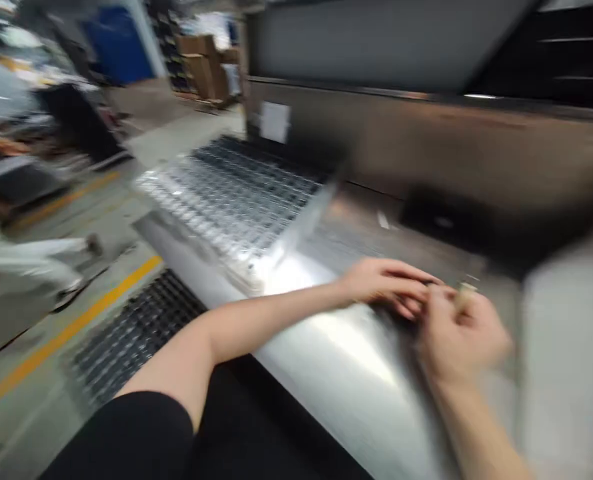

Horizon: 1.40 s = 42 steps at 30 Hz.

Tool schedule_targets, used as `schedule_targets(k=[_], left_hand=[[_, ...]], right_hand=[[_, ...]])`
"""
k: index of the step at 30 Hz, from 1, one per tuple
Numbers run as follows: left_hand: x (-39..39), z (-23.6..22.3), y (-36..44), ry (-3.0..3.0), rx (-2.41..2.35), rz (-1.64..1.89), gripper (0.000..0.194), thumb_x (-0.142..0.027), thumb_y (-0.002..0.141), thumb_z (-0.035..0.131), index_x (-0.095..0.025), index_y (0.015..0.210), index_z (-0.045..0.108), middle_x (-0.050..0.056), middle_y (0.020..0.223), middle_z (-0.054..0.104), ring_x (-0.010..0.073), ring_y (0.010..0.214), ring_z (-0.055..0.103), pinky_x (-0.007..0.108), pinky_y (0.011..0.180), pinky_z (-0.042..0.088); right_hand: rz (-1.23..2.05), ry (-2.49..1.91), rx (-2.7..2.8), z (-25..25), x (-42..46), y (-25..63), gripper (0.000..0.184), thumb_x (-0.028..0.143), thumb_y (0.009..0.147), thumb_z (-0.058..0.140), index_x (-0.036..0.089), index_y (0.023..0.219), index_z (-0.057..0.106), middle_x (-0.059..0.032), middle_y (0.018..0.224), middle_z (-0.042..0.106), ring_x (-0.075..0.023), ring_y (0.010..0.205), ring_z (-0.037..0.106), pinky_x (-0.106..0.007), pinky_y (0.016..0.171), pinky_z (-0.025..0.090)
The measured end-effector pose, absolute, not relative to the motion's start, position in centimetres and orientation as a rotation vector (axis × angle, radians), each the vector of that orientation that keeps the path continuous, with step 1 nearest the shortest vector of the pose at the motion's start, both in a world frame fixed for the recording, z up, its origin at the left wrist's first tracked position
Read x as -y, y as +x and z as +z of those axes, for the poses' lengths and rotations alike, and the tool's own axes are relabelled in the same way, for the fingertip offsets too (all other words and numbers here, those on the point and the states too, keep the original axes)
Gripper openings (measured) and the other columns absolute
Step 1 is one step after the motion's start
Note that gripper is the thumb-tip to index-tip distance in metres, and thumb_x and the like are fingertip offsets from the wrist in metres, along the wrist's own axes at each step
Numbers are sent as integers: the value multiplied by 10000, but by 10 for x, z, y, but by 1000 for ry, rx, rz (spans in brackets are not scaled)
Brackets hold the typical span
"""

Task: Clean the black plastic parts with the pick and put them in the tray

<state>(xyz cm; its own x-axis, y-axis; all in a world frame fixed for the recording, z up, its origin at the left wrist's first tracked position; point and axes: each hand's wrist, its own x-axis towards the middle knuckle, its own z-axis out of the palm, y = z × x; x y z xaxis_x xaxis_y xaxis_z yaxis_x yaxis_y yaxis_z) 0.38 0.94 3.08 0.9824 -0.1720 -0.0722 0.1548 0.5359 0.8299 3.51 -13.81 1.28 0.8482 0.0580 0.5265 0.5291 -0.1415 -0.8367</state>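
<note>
Two bare hands meet above the metal table. The right hand is closed, blurred, with a small pale-yellow piece held between thumb and fingers, its upper end poking out above them. The left hand reaches across with fingers together and loosely bent, the tips at the right hand's thumb side; whether they pinch anything I cannot tell. The pale-yellow piece lies just beyond the left fingertips. Well apart, beyond the left forearm, a tray of clear parts rests on the table.
</note>
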Motion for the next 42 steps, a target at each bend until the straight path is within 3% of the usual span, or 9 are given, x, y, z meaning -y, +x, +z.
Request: schedule_targets(k=[2, 7, 13, 17, 20, 23, 26, 30, 42], left_hand=[[-9, 34, 6, 1002, -21, -171, 522, -407, 671, 1008, -132, 1059, 791, 76, 849, 771, 155, 692, 721, 284, 662, 622], [-22, 42, 5, 977, -86, -115, 493, -382, 692, 995, -112, 1021, 746, 44, 767, 719, 146, 626, 683, 245, 567, 556], [-17, 43, 0, 1158, -107, -36, 420, -473, 825, 878, -211, 854, 551, -20, 729, 641, 94, 507, 534, 204, 462, 350], [-13, 35, -4, 1672, 85, 109, 63, -266, 948, 719, -217, 969, 686, 8, 770, 693, 140, 607, 569, 239, 591, 390], [-10, 34, -10, 2003, 228, 195, 180, -151, 985, 630, -238, 1035, 780, 34, 870, 748, 190, 786, 636, 271, 747, 406], [-8, 37, -15, 2189, 231, 207, 112, -278, 1000, 714, -244, 1067, 797, 34, 848, 737, 215, 793, 651, 289, 739, 373], [-7, 37, -16, 2444, 278, 159, 273, -410, 947, 816, -250, 1167, 792, 36, 931, 748, 233, 853, 679, 292, 720, 373], [-6, 32, -14, 2670, 389, 106, 229, -388, 1009, 749, -270, 1199, 800, 32, 1024, 766, 230, 894, 697, 304, 685, 361], [-24, 45, -11, 2333, 485, 756, 273, -420, 1087, 651, -192, 1150, 787, -3, 747, 678, 128, 681, 605, 268, 655, 378]], right_hand=[[-413, -1738, 452, 20, 145, 25, 497, 662, 966, 715, 261, 724, 547, 3, 678, 503, -194, 614, 450, -319, 552, 352], [-307, -1625, 403, 17, 131, 31, 382, 583, 1070, 604, 241, 901, 589, 13, 749, 546, -162, 635, 494, -303, 589, 415], [-303, -1346, 214, 10, 135, 40, 396, 635, 1044, 624, 270, 953, 500, 35, 772, 462, -129, 558, 393, -261, 462, 325], [-277, -1338, 184, 9, 135, 43, 401, 645, 1048, 609, 268, 960, 509, 29, 783, 472, -124, 563, 406, -258, 457, 331], [-277, -1307, 203, 10, 134, 42, 394, 637, 1048, 627, 264, 966, 531, 26, 781, 473, -129, 576, 421, -261, 464, 345], [-268, -1267, 212, 12, 134, 40, 392, 625, 1038, 664, 259, 956, 552, 28, 779, 475, -123, 578, 411, -254, 464, 330], [-219, -1262, 186, 15, 134, 39, 418, 645, 1014, 698, 255, 937, 568, 32, 776, 482, -114, 580, 405, -243, 468, 326], [-187, -1231, 171, 16, 134, 38, 425, 641, 978, 748, 247, 916, 599, 33, 763, 496, -107, 580, 400, -236, 472, 322], [-187, -1271, 256, 19, 134, 33, 421, 648, 973, 769, 242, 991, 656, 21, 786, 531, -115, 564, 383, -273, 478, 296]])
